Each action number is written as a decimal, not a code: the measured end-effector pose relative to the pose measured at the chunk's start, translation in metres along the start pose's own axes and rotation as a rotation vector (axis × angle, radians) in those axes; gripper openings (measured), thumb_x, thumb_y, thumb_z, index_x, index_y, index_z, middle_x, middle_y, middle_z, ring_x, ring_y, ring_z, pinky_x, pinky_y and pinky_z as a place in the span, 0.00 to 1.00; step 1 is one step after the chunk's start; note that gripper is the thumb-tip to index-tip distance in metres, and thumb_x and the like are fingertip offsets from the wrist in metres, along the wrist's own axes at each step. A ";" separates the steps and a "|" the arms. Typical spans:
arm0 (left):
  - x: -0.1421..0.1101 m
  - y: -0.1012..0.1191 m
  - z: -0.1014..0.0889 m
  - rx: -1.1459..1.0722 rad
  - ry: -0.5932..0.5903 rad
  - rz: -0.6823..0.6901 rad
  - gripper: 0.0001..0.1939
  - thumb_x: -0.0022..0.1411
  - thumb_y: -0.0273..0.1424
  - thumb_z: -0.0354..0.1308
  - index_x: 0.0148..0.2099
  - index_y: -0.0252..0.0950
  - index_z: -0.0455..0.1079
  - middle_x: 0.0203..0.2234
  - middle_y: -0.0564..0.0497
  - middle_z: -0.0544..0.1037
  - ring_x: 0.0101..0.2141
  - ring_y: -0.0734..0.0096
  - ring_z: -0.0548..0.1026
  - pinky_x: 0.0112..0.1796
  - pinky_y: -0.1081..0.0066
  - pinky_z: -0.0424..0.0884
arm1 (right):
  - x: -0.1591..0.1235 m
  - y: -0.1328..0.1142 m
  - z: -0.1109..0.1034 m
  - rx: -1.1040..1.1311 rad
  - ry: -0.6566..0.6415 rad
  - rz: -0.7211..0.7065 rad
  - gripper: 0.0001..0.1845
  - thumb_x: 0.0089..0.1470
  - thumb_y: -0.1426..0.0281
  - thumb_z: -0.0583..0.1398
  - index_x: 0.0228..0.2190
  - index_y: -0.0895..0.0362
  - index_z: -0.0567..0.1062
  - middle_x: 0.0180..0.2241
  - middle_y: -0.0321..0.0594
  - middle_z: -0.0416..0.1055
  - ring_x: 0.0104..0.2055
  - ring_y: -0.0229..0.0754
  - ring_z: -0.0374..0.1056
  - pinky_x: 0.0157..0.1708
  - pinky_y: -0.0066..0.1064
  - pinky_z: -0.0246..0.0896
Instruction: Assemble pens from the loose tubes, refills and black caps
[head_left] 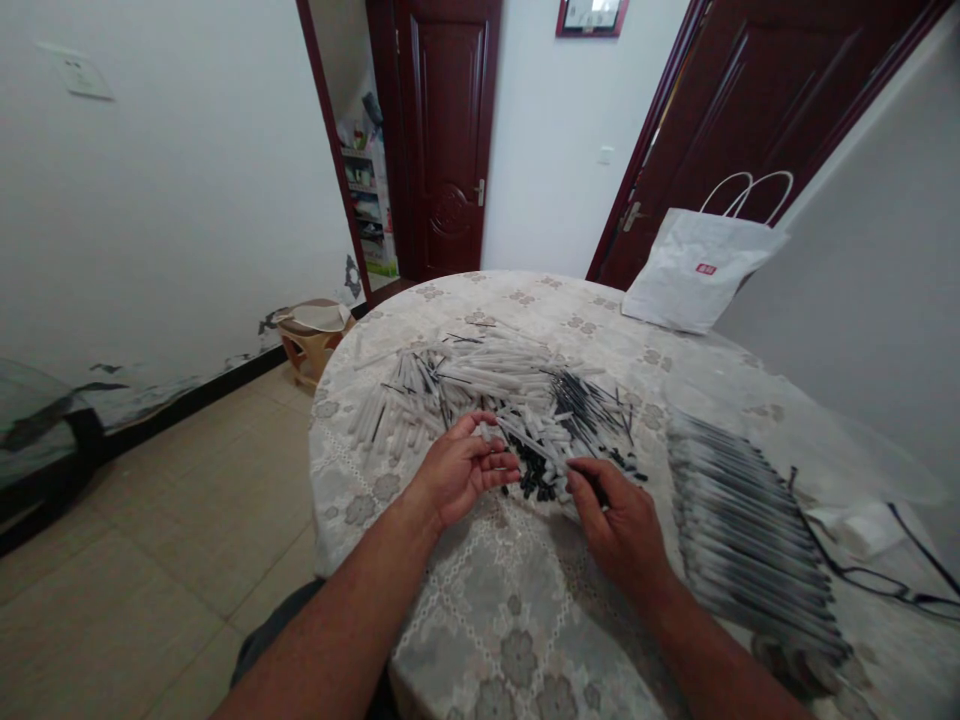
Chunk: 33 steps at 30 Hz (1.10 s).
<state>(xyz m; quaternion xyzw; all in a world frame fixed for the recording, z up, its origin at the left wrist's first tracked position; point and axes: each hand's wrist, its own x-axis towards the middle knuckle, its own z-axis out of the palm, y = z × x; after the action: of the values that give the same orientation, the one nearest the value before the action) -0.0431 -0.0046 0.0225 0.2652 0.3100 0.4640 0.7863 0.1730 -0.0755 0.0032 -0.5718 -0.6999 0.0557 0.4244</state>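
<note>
A heap of white pen barrels (457,385), thin black refills (589,400) and small black caps (536,478) lies in the middle of a round table (487,610). My left hand (461,470) rests at the near edge of the heap, fingers curled round a white barrel. My right hand (619,520) lies just right of the caps, fingers pinched on a thin black part. A long row of assembled pens (742,520) is stacked to the right of my right hand.
A white paper bag (697,270) stands at the table's far right. A black cable (885,580) runs along the right edge. A small stool (311,335) stands on the tiled floor at left. Dark doors are behind.
</note>
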 end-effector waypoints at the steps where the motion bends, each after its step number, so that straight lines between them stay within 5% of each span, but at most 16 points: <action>1: 0.001 0.000 0.000 -0.004 0.031 0.014 0.22 0.52 0.15 0.55 0.48 0.38 0.64 0.29 0.51 0.75 0.29 0.66 0.81 0.32 0.64 0.80 | 0.000 -0.001 0.000 -0.002 -0.002 -0.011 0.11 0.65 0.64 0.57 0.43 0.56 0.77 0.36 0.40 0.79 0.34 0.41 0.75 0.37 0.29 0.68; 11: 0.012 -0.004 0.003 -0.082 0.218 0.128 0.08 0.64 0.21 0.55 0.46 0.30 0.68 0.42 0.35 0.81 0.42 0.56 0.83 0.44 0.62 0.80 | 0.002 -0.009 -0.006 -0.014 -0.039 -0.122 0.08 0.64 0.69 0.58 0.41 0.56 0.77 0.33 0.37 0.78 0.32 0.38 0.75 0.35 0.26 0.68; 33: -0.004 -0.007 0.008 -0.052 0.139 0.116 0.02 0.67 0.25 0.56 0.43 0.33 0.66 0.47 0.34 0.81 0.44 0.58 0.82 0.42 0.63 0.79 | 0.002 -0.004 -0.001 -0.074 -0.092 -0.262 0.08 0.65 0.70 0.58 0.43 0.57 0.75 0.35 0.41 0.78 0.34 0.40 0.75 0.37 0.29 0.70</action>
<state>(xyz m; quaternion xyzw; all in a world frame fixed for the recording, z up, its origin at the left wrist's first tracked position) -0.0350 -0.0118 0.0237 0.2294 0.3358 0.5338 0.7414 0.1708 -0.0756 0.0075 -0.4877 -0.7889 0.0003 0.3739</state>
